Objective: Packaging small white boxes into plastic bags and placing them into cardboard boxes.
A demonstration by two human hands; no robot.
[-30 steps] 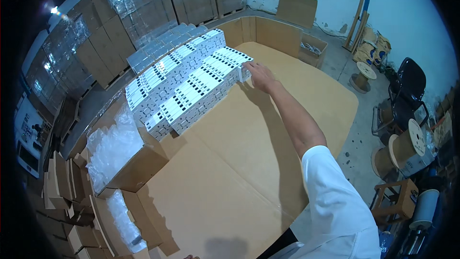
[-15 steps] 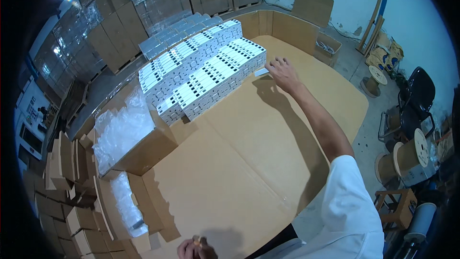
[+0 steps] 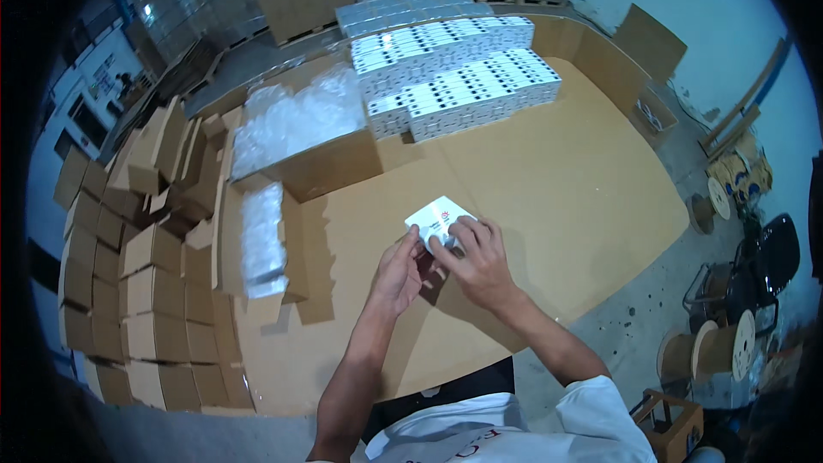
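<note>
I held a small white box over the cardboard-covered counter, my left hand and right hand both closed on it in a pinching grip. I judged I was working its flap; squaring it looked next.

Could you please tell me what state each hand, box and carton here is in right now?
Small white box: closed, held in both hands.
Left hand: gripping the box's near edge.
Right hand: fingers resting on top of the box.
Big carton: open, filled with clear bags.
Stacked white boxes: closed, in tidy rows.
</note>
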